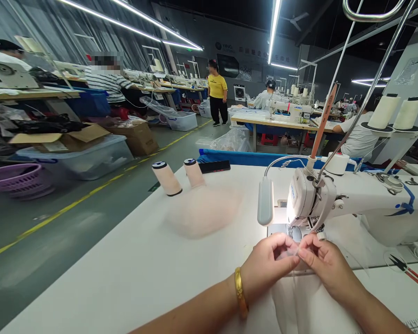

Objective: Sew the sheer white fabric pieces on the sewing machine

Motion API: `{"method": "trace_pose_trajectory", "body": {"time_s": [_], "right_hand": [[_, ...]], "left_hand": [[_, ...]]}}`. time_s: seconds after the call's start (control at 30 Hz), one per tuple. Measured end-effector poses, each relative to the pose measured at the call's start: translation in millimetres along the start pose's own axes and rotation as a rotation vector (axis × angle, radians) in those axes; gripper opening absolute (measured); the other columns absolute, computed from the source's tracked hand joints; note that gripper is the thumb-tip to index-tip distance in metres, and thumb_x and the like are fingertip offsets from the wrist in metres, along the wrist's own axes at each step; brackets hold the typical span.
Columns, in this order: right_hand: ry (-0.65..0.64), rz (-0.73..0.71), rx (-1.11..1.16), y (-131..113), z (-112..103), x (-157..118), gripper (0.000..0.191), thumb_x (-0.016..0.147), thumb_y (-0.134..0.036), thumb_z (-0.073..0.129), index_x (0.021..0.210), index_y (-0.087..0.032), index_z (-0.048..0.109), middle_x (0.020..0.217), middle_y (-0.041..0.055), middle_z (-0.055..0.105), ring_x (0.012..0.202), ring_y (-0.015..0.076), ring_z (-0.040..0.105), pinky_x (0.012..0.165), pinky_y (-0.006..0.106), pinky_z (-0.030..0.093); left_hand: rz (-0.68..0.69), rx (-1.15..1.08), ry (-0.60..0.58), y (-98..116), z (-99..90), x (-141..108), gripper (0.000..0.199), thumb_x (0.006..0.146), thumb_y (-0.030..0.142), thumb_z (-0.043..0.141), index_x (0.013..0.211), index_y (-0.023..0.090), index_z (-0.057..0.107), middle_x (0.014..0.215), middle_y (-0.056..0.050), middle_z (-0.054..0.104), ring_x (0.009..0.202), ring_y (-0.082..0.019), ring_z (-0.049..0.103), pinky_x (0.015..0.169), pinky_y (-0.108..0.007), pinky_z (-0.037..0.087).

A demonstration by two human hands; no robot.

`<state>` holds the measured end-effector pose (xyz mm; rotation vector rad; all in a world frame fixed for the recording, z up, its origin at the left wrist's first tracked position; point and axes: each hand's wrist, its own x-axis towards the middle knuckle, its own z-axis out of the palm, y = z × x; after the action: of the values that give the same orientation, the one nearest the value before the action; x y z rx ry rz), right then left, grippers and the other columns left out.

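Both my hands meet just in front of the needle area of a white sewing machine (310, 195). Between thumb and fingers, my left hand (273, 257) pinches thin, sheer white fabric (296, 297). Close against it, my right hand (325, 262) is closed on the same fabric with thumb and forefinger. The cloth hangs from my fingers over the table edge toward me, and its upper edge is partly hidden by them. A small lamp (265, 203) lights the spot from the left of the machine head.
Two pale pink thread cones (167, 178) and a dark phone (214, 167) lie at the table's far side, beside sheer pinkish fabric (205, 211). Thread snips (413, 273) rest at right. A person in yellow (218, 88) stands in the aisle; other people sit at machines.
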<state>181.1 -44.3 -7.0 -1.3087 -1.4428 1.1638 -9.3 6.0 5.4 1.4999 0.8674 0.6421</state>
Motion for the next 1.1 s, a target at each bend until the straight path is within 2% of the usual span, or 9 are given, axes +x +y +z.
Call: {"method": "trace_pose_trajectory", "body": {"time_s": [0.27,0.4,0.53,0.6,0.67,0.73,0.83,0.97,1.1], "right_hand": [[0.035,-0.039,-0.079,3,1,-1,0.029,0.099,-0.050,0.057,0.089,-0.023,0.059,0.088,0.0002,0.057,0.083,0.0193,0.053,0.076,0.030,0.041],[0.049,-0.054,-0.093,4,3,1,0.028,0.098,-0.049,0.057,0.089,-0.023,0.059,0.090,0.0006,0.057,0.082,0.0197,0.053,0.075,0.031,0.042],[0.051,-0.094,-0.156,-11,2,-16,0.028,0.099,-0.047,0.056,0.086,-0.023,0.059,0.086,0.0004,0.057,0.080,0.0191,0.055,0.072,0.029,0.042],[0.027,-0.126,-0.204,-21,1,-31,0.028,0.101,-0.046,0.056,0.085,-0.023,0.058,0.078,-0.0013,0.055,0.074,0.0180,0.054,0.068,0.028,0.041],[0.020,-0.128,-0.226,-28,1,-42,0.027,0.101,-0.045,0.056,0.086,-0.023,0.058,0.072,-0.0028,0.052,0.069,0.0172,0.053,0.064,0.027,0.040],[0.040,-0.122,-0.278,-29,2,-43,0.021,0.100,-0.039,0.057,0.085,-0.023,0.058,0.074,-0.0023,0.053,0.069,0.0173,0.053,0.063,0.027,0.040],[0.088,-0.130,-0.470,-20,6,-22,0.017,0.095,-0.025,0.055,0.078,-0.023,0.054,0.078,-0.0004,0.057,0.074,0.0183,0.054,0.065,0.027,0.041],[0.114,-0.127,-0.710,-3,11,12,0.019,0.090,-0.014,0.052,0.073,-0.022,0.052,0.074,0.0004,0.059,0.074,0.0203,0.056,0.067,0.029,0.041],[0.119,-0.108,-0.740,3,11,25,0.021,0.088,-0.011,0.051,0.071,-0.022,0.048,0.075,0.0010,0.061,0.072,0.0202,0.058,0.064,0.028,0.041]], "left_hand": [[0.032,0.042,0.084,-1,1.9,2,0.030,0.071,0.043,0.073,0.085,0.018,0.064,0.083,-0.002,0.064,0.077,-0.019,0.055,0.069,-0.029,0.044],[0.029,0.086,0.076,-2,2.9,4,0.029,0.073,0.046,0.071,0.078,0.018,0.063,0.081,-0.002,0.063,0.077,-0.019,0.054,0.070,-0.030,0.043],[0.009,0.078,-0.012,11,2.9,-8,0.038,0.074,0.054,0.072,0.074,0.018,0.059,0.076,0.000,0.059,0.074,-0.017,0.050,0.067,-0.028,0.040],[0.012,0.065,-0.124,24,3.3,-19,0.040,0.076,0.056,0.070,0.071,0.018,0.056,0.074,0.001,0.054,0.073,-0.015,0.046,0.065,-0.027,0.037],[-0.011,0.059,-0.262,34,4.4,-28,0.039,0.082,0.054,0.065,0.070,0.019,0.053,0.071,0.003,0.049,0.070,-0.014,0.043,0.063,-0.026,0.035],[-0.021,0.146,-0.287,36,6.1,-29,0.035,0.086,0.046,0.060,0.066,0.019,0.049,0.068,0.004,0.045,0.067,-0.013,0.040,0.062,-0.026,0.034],[0.031,0.525,-0.069,25,8.8,-17,0.031,0.084,0.029,0.058,0.060,0.019,0.043,0.067,0.002,0.045,0.070,-0.016,0.042,0.067,-0.029,0.036],[0.127,0.917,0.181,1,9.6,0,0.014,0.077,0.019,0.067,0.070,0.019,0.055,0.084,-0.003,0.060,0.086,-0.023,0.052,0.079,-0.037,0.040],[0.462,1.026,0.287,-14,7.8,2,0.017,0.075,0.007,0.069,0.084,0.020,0.062,0.097,-0.003,0.065,0.091,-0.024,0.054,0.084,-0.039,0.041]]}}
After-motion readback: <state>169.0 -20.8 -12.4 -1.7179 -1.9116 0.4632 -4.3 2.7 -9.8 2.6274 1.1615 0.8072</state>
